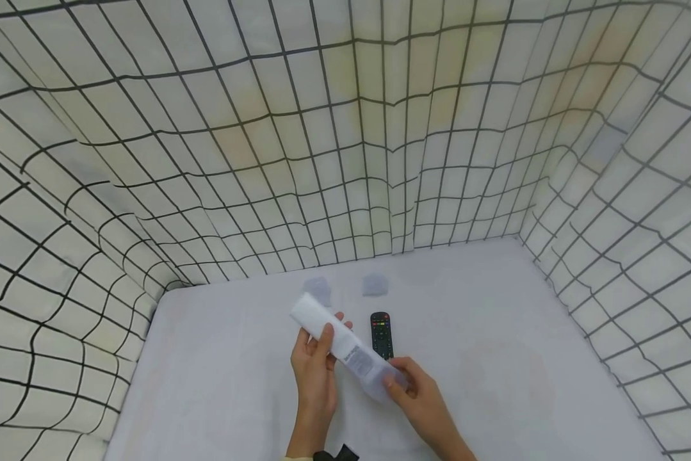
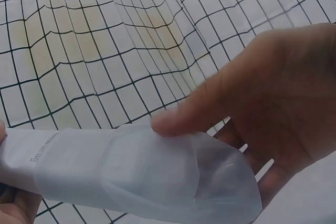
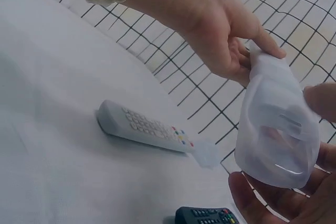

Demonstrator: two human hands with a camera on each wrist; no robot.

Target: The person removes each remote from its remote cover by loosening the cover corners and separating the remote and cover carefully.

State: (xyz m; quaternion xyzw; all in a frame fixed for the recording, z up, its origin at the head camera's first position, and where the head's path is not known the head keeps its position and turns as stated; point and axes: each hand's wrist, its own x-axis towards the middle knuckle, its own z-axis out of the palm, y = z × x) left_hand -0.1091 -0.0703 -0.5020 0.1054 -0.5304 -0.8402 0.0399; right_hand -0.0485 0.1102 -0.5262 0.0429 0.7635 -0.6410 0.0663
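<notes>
A long white plastic sleeve [image 1: 353, 358], with small dark print on it, lies slanted between both hands. My left hand [image 1: 313, 368] grips its middle, thumb on top and fingers underneath. My right hand [image 1: 422, 400] pinches the lower, see-through end [image 2: 231, 177] between thumb and fingers. That end bulges, with a loose opening seen in the right wrist view; I cannot tell whether anything is inside. Just beyond my right hand lies a black remote control [image 1: 382, 333]. A grey remote control [image 3: 144, 127] shows in the right wrist view; in the head view it is hidden.
Two small pale translucent pieces [image 1: 375, 285] lie at the back of the white-covered table [image 1: 218, 371]; their kind is unclear. White cloth with a black grid [image 1: 299, 160] walls the table at the back and both sides.
</notes>
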